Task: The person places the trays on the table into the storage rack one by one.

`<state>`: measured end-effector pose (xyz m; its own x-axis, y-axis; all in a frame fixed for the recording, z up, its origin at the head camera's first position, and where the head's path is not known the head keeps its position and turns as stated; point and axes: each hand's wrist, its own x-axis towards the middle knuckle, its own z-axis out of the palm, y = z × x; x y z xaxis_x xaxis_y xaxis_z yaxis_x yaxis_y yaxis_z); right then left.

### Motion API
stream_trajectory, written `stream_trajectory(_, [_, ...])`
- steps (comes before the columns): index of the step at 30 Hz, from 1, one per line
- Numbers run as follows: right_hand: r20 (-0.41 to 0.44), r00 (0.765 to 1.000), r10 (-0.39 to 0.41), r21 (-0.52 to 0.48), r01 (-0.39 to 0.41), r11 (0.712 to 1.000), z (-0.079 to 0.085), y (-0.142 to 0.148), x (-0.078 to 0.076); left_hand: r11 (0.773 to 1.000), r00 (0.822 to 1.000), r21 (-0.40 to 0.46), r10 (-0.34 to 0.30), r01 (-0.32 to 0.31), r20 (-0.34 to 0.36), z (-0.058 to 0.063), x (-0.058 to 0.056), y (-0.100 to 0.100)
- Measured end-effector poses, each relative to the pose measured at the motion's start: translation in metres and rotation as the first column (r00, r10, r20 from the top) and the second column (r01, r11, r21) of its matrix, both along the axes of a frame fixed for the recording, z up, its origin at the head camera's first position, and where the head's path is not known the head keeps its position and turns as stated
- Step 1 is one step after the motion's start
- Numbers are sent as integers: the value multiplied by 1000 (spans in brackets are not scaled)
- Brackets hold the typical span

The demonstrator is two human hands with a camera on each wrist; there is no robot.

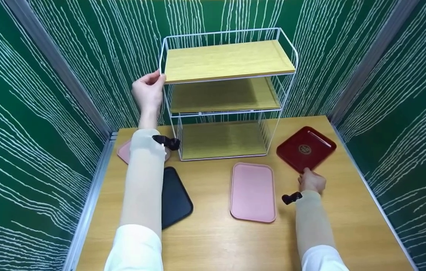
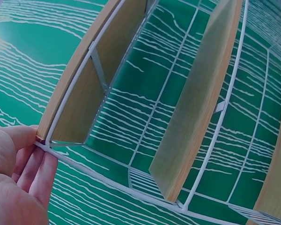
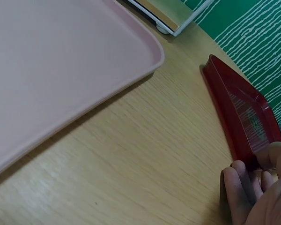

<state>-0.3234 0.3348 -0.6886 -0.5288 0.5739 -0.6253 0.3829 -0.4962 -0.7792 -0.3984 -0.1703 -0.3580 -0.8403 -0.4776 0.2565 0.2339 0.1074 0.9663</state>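
Note:
My left hand [image 1: 148, 90] grips the front left corner of the top shelf on a white wire rack [image 1: 218, 113] with three wooden boards. In the left wrist view, the thumb lies along the board's edge [image 2: 61, 89] and the fingers curl under the frame. With my right hand [image 1: 312, 181] I pinch the near corner of a dark red tray [image 1: 292, 150], which has a round gold emblem. The right wrist view shows the thumb inside the red tray's rim [image 3: 225, 108] and the fingers below its outer corner.
A pink tray [image 1: 252, 192] lies on the wooden table [image 1: 213, 241] in front of the rack. Left of it is a black tray [image 1: 175, 197], partly under my left forearm. Another pink tray [image 1: 123, 151] shows behind that arm. Green walls [image 1: 28, 113] with white streaks enclose the table.

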Motion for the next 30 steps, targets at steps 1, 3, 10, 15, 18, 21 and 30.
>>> stream_trajectory(1, [-1,1000,0,-3,0,1000,0,0,0,1000,1000,1,3,-3,0,0,1,0])
stream_trajectory(3, [-7,1000,7,-3,-7,1000,2,0,0,1000,1000,-1,11,-11,-4,0,2,0])
stream_trajectory(10, [-22,1000,2,14,-2,1000,-1,5,6,999,999,-17,40,-40,-37,-2,3,5])
stream_trajectory(15, [-72,997,-30,-12,30,999,-3,10,9,998,998,-24,55,-56,-40,-3,4,7])
stream_trajectory(18, [-148,987,-69,-108,53,993,-1,12,11,998,998,-26,54,-55,-34,-4,5,6])
stream_trajectory(21, [-207,972,-112,-198,70,978,2,13,14,998,998,-31,46,-47,-32,-5,4,4])
stream_trajectory(30, [-297,938,-176,-310,80,947,0,24,16,999,1000,-27,21,-22,-11,-3,3,3])
